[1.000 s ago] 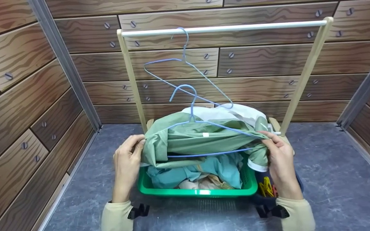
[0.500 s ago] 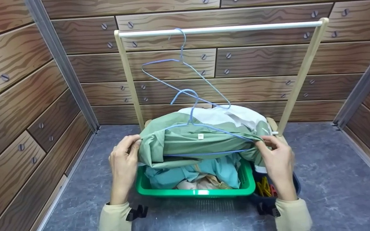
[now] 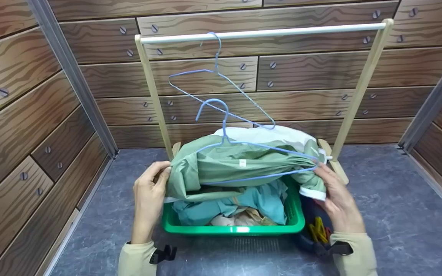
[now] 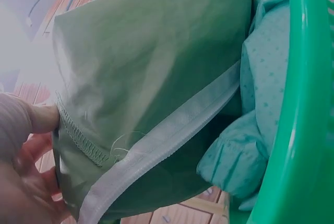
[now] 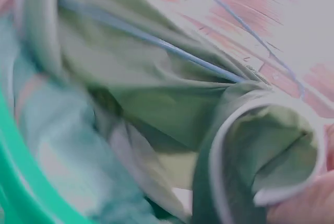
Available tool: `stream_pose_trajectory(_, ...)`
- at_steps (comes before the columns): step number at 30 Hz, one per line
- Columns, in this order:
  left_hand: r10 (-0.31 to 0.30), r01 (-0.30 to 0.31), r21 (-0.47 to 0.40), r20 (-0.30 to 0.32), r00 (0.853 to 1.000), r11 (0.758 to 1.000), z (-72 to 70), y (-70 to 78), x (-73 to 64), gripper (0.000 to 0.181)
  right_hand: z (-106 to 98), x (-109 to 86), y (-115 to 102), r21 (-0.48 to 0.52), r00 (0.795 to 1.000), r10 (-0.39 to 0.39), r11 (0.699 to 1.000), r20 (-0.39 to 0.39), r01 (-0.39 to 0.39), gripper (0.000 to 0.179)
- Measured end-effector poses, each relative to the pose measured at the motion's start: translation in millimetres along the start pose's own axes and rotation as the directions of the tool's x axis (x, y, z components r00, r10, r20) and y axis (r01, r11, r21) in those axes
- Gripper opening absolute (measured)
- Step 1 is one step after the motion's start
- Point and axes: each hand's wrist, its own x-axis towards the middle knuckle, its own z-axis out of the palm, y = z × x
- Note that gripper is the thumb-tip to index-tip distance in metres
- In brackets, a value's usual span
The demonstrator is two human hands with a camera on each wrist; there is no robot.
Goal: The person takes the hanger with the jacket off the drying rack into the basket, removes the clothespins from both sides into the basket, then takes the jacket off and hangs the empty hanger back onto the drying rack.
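A green shirt (image 3: 221, 168) with white trim is held spread above the basket in the head view. Partly inside it lies a blue wire hanger (image 3: 259, 144), its hook standing up and its left end hidden by cloth. My left hand (image 3: 150, 188) pinches the shirt's left edge between thumb and fingers. At the other side, my right hand (image 3: 340, 199) grips the shirt by the hanger's right end. In the right wrist view a white-edged sleeve opening (image 5: 266, 151) lies against the right fingers, which are mostly out of frame.
A green basket (image 3: 236, 229) holds teal and beige clothes. Behind it stands a garment rack (image 3: 282, 33) with another blue wire hanger (image 3: 240, 88) on its rail. A dark container (image 3: 305, 239) with yellow and red clothespins (image 3: 319, 230) is right of the basket.
My right hand has shifted outward to the hanger's right end, which now shows more. The hanger's hook has moved up and left since half a second ago. My left hand has kept its pinch.
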Motion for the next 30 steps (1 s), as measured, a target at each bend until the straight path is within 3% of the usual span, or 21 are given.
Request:
stream_pose_trajectory(3, -0.037, 0.037, -0.017, -0.012, 0.999, 0.999, -1.3, 0.1, -0.1, 0.011, -1, 1.5, 5, 0.204, 0.992, 0.033, 0.977, 0.119, -0.057, 0.02)
stream_pose_trajectory(7, -0.082, 0.08, -0.032, -0.035, 0.996, 0.996, -4.5, 0.7, 0.1, 0.01, 3, 0.2, 12, 0.233, 0.993, 0.033, 0.971, 0.112, -0.059, 0.023)
stream_pose_trajectory(10, -0.105, 0.102, -0.056, -0.039, 0.994, 0.993, -6.0, -0.2, 0.8, 0.009, 6, -0.3, 18, 0.124, 0.997, 0.034, 0.991, 0.062, -0.042, 0.021)
stream_pose_trajectory(13, -0.111, 0.108, -0.072, -0.039, 0.993, 0.991, -6.4, -1.6, 1.8, 0.01, 12, 0.5, 26, -0.07, 1.0, -0.001, 0.998, 0.01, 0.002, 0.017)
stream_pose_trajectory(15, -0.114, 0.111, -0.078, -0.035, 0.993, 0.991, -6.0, -2.1, 2.7, 0.009, 17, 0.9, 32, -0.202, 0.999, -0.044, 0.978, -0.016, 0.04, 0.018)
stream_pose_trajectory(18, -0.129, 0.127, -0.059, -0.024, 0.991, 0.99, -5.8, -1.3, 2.3, 0.009, 25, 0.3, 44, -0.376, 0.995, -0.104, 0.921, 0.012, 0.101, 0.018)
stream_pose_trajectory(20, -0.142, 0.141, -0.045, -0.021, 0.99, 0.989, -5.7, -0.7, 2.2, 0.009, 29, -0.3, 51, -0.486, 0.989, -0.123, 0.862, 0.082, 0.147, 0.016)
stream_pose_trajectory(23, -0.153, 0.153, -0.028, -0.02, 0.988, 0.988, -5.6, -0.1, 1.8, 0.008, 33, -1.2, 60, -0.652, 0.969, -0.118, 0.721, 0.216, 0.233, 0.018)
stream_pose_trajectory(26, -0.156, 0.156, -0.031, -0.02, 0.988, 0.987, -5.5, -0.2, 1.8, 0.009, 35, -1.4, 67, -0.783, 0.945, -0.088, 0.538, 0.315, 0.311, 0.015)
stream_pose_trajectory(30, -0.157, 0.156, -0.031, -0.016, 0.988, 0.987, -4.7, -0.2, 2.4, 0.009, 36, -2.6, 71, -0.884, 0.925, -0.034, 0.283, 0.38, 0.373, 0.01)
